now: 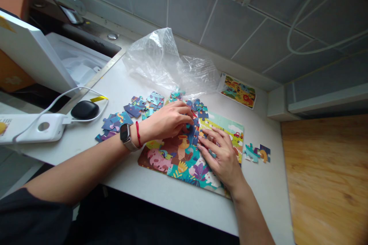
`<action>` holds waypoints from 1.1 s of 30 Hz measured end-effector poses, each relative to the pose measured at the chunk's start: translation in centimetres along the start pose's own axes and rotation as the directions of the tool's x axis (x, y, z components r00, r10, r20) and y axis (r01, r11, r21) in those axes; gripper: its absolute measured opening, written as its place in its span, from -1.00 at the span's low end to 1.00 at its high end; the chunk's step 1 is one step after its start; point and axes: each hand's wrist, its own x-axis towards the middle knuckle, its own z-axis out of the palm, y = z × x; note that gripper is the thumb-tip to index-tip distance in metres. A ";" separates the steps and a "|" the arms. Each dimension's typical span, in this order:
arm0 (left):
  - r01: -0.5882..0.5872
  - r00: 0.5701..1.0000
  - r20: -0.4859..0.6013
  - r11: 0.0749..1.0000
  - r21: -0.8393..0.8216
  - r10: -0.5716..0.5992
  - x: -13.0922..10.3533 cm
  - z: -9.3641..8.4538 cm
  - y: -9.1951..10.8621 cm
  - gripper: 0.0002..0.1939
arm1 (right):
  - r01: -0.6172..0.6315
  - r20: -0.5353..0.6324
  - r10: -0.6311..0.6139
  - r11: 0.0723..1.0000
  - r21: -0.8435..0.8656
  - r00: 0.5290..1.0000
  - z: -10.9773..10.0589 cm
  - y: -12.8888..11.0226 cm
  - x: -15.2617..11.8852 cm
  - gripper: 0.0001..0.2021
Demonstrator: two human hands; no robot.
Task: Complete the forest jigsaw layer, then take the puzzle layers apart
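A puzzle (184, 160) was laid flat on the white counter (264, 195), its near edge turned toward the person and its middle partly covered by both hands. The left hand (172, 118) was held over the upper middle of the puzzle, its grip curled with the fingers bent downward; whether a piece was pinched there could not be told, since the fingertips were hidden. The right hand (221, 153) was rested on the right part of the puzzle, its grip slightly spread and the palm turned down. A watch (125, 133) and a red cord (138, 134) were worn on the left wrist.

Loose pieces (117, 122) were scattered beyond the left forearm, some of them overlapped. Two more pieces (264, 153) were placed close together to the right of the puzzle. A clear plastic bag (156, 59) was left crumpled behind the scattered pieces, and a picture card (238, 90) was set near the tiled wall (186, 11). At the left, a black case (85, 110) was ringed by a white cable (61, 92), just beside a white power strip (54, 128).
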 end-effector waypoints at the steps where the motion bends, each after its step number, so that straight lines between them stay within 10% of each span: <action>1: 0.002 1.000 0.005 1.000 0.001 -0.002 0.0 0.0 0.0 -0.62 | 0.002 -0.001 -0.002 1.000 -0.006 1.000 0.0 0.0 -0.1 -0.72; 33: -0.027 0.999 0.024 0.998 0.049 0.026 -0.4 0.7 -0.5 -0.65 | -0.040 -0.042 0.046 0.990 0.132 0.998 -0.3 -0.5 0.4 -0.78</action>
